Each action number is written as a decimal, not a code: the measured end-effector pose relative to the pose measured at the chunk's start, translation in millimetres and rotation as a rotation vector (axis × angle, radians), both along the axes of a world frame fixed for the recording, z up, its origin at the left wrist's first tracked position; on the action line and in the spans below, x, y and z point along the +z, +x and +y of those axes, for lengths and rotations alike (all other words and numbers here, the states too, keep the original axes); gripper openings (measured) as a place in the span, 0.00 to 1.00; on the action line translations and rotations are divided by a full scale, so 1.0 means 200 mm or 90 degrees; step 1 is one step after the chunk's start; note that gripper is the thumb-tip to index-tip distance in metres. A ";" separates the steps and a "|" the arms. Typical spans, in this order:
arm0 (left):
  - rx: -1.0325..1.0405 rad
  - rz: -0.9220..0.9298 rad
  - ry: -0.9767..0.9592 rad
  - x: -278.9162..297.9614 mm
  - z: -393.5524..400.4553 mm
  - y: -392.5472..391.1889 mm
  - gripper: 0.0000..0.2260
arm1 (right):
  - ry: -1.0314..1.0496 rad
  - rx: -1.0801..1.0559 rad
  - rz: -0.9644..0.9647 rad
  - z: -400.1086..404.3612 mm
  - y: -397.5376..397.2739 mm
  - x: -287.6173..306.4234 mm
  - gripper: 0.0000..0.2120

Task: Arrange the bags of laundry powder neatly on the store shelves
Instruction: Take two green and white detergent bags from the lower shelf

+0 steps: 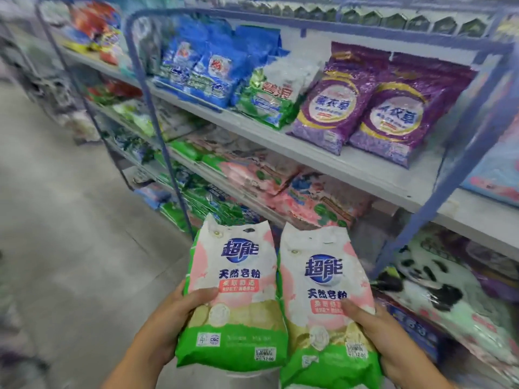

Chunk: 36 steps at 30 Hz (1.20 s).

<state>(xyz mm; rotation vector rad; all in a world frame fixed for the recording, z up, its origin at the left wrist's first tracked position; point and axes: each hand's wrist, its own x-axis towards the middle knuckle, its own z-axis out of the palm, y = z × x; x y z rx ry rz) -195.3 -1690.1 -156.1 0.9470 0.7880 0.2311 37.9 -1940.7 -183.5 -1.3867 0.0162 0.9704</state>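
Note:
I hold two matching bags of laundry powder, pink and white with a green base. My left hand (171,318) grips the left bag (233,290) by its lower left side, thumb across the front. My right hand (390,338) grips the right bag (323,307) by its lower right side. Both bags stand upright, side by side and touching, in front of the blue-framed shelves (365,167). More pink bags (280,178) of the same kind lie flat on the shelf just behind them.
The upper shelf holds blue bags (202,68), a green and white bag (272,99) and two purple bags (365,108). Green bags (202,203) fill the lower left shelves. Panda-print packs (438,293) sit low on the right. Grey floor (70,220) stretches to the left.

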 end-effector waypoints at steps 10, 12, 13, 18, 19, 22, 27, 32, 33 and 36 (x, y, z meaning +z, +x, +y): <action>0.104 -0.007 0.004 -0.03 0.64 -0.10 0.28 | 0.005 0.082 0.023 0.73 0.01 -0.02 0.27; 0.114 -0.001 0.010 -0.03 0.77 -0.07 0.31 | 0.004 0.084 0.017 0.90 0.08 -0.04 0.30; 0.117 0.007 0.015 -0.02 0.84 -0.05 0.34 | 0.006 0.087 0.019 0.99 0.12 -0.05 0.27; 0.134 0.058 0.045 0.00 1.24 -0.01 0.40 | 0.019 0.101 0.035 1.51 0.27 -0.06 0.18; 0.136 0.059 0.049 0.01 1.31 0.00 0.40 | 0.029 0.104 0.038 1.61 0.30 -0.05 0.18; 0.158 0.059 0.070 0.04 1.52 0.06 0.39 | 0.033 0.109 0.017 1.87 0.37 -0.01 0.22; 0.159 0.036 0.051 0.03 1.87 0.18 0.32 | 0.030 0.086 -0.001 2.23 0.49 0.00 0.21; 0.101 0.033 0.061 -0.05 2.37 0.35 0.38 | -0.011 0.051 0.020 2.61 0.57 0.00 0.16; 0.080 0.035 0.073 -0.06 2.48 0.38 0.40 | -0.014 0.033 0.022 2.69 0.57 0.00 0.16; 0.001 0.035 0.113 -0.09 2.83 0.52 0.36 | -0.024 -0.023 -0.021 2.92 0.61 0.00 0.17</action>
